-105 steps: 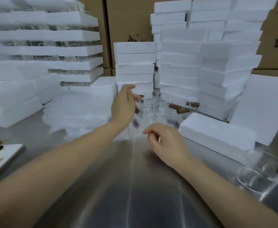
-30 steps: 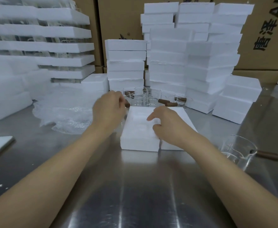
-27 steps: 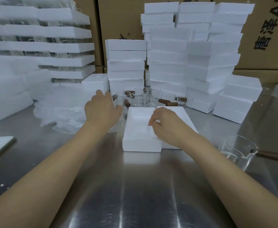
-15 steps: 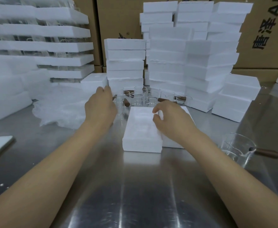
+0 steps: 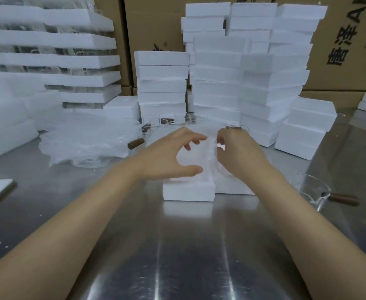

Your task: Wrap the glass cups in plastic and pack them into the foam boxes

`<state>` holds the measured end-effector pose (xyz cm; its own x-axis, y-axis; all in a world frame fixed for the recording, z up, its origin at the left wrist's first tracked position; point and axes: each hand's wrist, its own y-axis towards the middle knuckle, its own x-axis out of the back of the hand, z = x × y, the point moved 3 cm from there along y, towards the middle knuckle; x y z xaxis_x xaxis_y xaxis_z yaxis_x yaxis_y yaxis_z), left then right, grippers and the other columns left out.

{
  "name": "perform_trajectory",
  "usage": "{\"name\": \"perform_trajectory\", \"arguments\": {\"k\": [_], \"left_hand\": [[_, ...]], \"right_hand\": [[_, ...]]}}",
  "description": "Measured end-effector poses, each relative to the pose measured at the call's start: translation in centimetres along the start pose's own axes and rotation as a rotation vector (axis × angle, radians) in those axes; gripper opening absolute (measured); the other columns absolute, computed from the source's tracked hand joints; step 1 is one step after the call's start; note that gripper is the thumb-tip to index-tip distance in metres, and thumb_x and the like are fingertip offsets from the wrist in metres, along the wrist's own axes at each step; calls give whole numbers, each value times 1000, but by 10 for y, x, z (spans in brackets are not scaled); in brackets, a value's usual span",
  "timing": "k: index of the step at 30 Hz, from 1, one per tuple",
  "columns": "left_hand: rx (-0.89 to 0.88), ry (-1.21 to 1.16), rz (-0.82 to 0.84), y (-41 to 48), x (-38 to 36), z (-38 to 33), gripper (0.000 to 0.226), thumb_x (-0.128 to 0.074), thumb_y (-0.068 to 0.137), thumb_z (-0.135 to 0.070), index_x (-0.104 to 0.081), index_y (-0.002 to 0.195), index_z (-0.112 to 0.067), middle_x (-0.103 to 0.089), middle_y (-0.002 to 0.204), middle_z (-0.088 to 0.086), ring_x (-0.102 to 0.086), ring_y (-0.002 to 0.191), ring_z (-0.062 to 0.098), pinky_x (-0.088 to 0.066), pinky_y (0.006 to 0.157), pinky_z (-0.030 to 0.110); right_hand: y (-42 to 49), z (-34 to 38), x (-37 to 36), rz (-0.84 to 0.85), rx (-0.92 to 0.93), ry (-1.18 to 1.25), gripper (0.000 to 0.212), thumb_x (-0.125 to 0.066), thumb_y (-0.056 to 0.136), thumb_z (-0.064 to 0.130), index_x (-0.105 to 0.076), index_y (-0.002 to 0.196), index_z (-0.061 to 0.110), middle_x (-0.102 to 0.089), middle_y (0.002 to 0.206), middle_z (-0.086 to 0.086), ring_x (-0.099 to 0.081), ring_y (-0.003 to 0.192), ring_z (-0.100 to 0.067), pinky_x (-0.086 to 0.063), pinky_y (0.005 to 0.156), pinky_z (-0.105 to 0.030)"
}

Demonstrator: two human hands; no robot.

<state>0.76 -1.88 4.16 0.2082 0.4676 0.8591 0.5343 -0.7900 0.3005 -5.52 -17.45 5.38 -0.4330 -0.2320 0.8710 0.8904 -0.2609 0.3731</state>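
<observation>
Two white foam box halves lie side by side mid-table, the left half [image 5: 188, 192] and the right half [image 5: 234, 188]. Above them my left hand [image 5: 167, 156] and my right hand [image 5: 240, 156] meet, each pinching an edge of a thin translucent plastic wrap [image 5: 209, 156]; the wrap is blurred. A glass cup [image 5: 310, 189] with a brown wooden handle lies on the table to the right. Several more glass cups [image 5: 167, 122] stand behind the box, partly hidden by my hands.
A crumpled pile of plastic wraps [image 5: 84, 139] lies at the left with a brown cup handle [image 5: 135, 144] at its edge. Tall stacks of foam boxes [image 5: 242, 72] line the back and both sides before cardboard cartons. The steel table [image 5: 188, 245] stretches toward me.
My left hand has come in from the left side near the cups and plastic pile to the middle. Both hands now hold plastic wrap over the foam box; my right hand has lifted off the foam.
</observation>
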Motion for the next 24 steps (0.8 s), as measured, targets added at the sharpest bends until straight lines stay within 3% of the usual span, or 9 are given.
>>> {"name": "perform_trajectory", "arguments": {"k": [5,8,10,12,14,16,19,21,24], "left_hand": [[11,44,3,0,3,4,54,-65,84,-30,-45,132,-44,-46,115,-25,-46,106,-7,-40,88,20],[-4,65,-6,0,8,5,34,-64,83,-36,-55,114,-48,-48,106,-26,-48,100,-6,-43,82,21],[-9,73,-7,1,10,5,19,-66,82,-39,-61,99,-46,-51,101,-26,-51,96,-4,-46,81,27],[-5,76,2,2,9,6,8,-68,81,-39,-66,88,-43,-55,98,-25,-53,91,-1,-49,83,35],[-6,60,15,2,9,8,6,-68,82,-36,-68,78,-39,-58,92,-24,-56,87,1,-49,83,40],[-8,43,11,2,9,12,11,-67,86,-31,-68,76,-36,-61,87,-22,-58,82,1,-50,81,39],[-28,62,-121,8,8,16,10,-61,92,-24,-69,87,-27,-65,80,-18,-60,76,0,-47,70,25],[-25,3,-218,10,9,17,7,-61,93,-21,-68,91,-24,-67,79,-14,-60,74,0,-43,66,18],[4,-52,-131,6,8,19,21,-70,84,-36,-65,104,-32,-65,94,-17,-59,88,-2,-45,77,14]], "right_hand": [[-7,-40,48,170,-317,-441,34,-46,90,13,-54,122,19,-53,116,-6,-52,111,-31,-34,79,-31],[-14,-59,60,348,-389,-439,38,-45,91,11,-54,128,16,-50,129,-8,-49,114,-31,-46,93,-39],[-18,-58,61,406,-384,-423,39,-41,93,9,-52,131,13,-48,134,-9,-49,111,-29,-48,91,-39],[-18,-51,58,427,-348,-402,42,-36,97,8,-47,137,10,-45,139,-12,-47,100,-25,-43,83,-30],[-18,-43,54,439,-321,-375,46,-32,99,7,-36,144,12,-42,143,-12,-47,100,-25,-39,79,-29],[-13,-41,47,427,-328,-347,44,-33,98,8,-38,142,11,-44,141,-13,-50,101,-27,-40,77,-31],[-4,-44,40,282,-339,-207,30,-35,95,8,-53,120,5,-53,120,-15,-50,80,-25,-39,63,-26],[2,-47,37,183,-342,-114,31,-37,93,6,-54,119,3,-53,124,-16,-55,94,-32,-40,68,-27],[9,-55,34,102,-331,-27,33,-39,89,6,-58,117,5,-55,120,-16,-56,100,-34,-46,81,-34]]}}
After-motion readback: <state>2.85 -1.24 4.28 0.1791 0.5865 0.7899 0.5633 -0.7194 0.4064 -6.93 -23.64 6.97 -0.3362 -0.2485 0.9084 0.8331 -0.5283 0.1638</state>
